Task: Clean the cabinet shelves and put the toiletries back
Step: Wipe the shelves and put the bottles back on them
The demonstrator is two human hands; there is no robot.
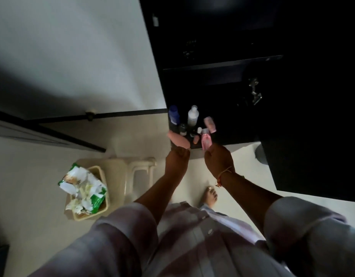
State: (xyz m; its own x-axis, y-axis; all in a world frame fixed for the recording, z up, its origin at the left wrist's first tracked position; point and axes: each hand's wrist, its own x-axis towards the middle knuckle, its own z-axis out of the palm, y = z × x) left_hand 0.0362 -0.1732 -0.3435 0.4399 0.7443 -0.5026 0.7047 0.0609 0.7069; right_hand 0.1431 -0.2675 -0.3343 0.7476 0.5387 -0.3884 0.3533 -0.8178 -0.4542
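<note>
The dark cabinet (222,80) stands open ahead of me. Several toiletries crowd the front left of its lower shelf (232,136): a blue bottle (174,114), a white bottle (192,114), a pink tube (209,124) and small dark jars (182,129). My left hand (177,159) grips the end of a pink tube-shaped item (177,138) at the shelf's front edge. My right hand (217,159) holds a small pink bottle (206,141) by its base, just in front of the shelf.
A beige waste bin (86,193) stuffed with wrappers and paper sits on the pale floor at left, beside a cream plastic stool (132,174). An open dark cabinet door (312,156) hangs at right. My bare foot (209,196) is below the hands.
</note>
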